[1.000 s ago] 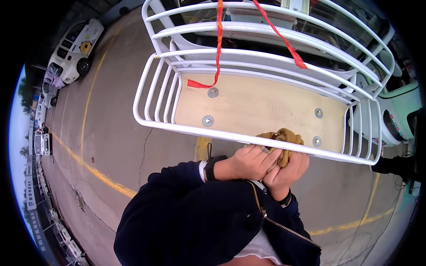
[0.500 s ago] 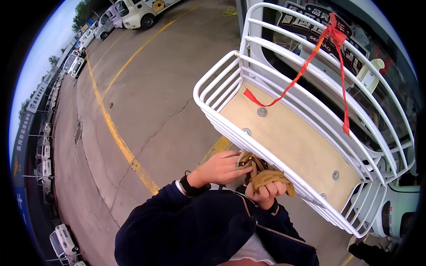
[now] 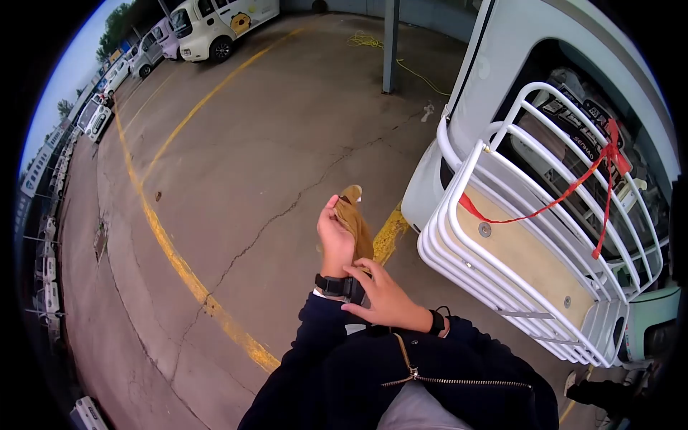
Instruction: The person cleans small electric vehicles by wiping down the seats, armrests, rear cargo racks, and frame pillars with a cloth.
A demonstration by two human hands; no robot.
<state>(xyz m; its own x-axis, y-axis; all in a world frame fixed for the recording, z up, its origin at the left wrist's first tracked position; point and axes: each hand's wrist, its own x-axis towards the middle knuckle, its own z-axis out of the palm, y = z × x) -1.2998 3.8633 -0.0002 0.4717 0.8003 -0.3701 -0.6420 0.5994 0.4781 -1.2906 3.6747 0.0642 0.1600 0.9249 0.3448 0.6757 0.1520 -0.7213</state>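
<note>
My left hand is raised with the palm partly showing, its fingers closed on a crumpled brown cloth that hangs down behind it. A black watch sits on my left wrist. My right hand reaches across to that wrist, thumb and fingers apart, with its fingertips at the base of the left hand by the watch. Nothing shows in the right hand. A dark band is around my right wrist.
To the right, a white metal rack with a tan base board is fixed to a light-coloured vehicle. A red ribbon is tied to it. A pillar and a yellow cord are farther back. Parked vehicles stand at the left.
My view has turned, so the rack sits farther right. The brown cloth, held by both hands before, is now in my left hand. My right hand has let go and moved to the left wrist.
</note>
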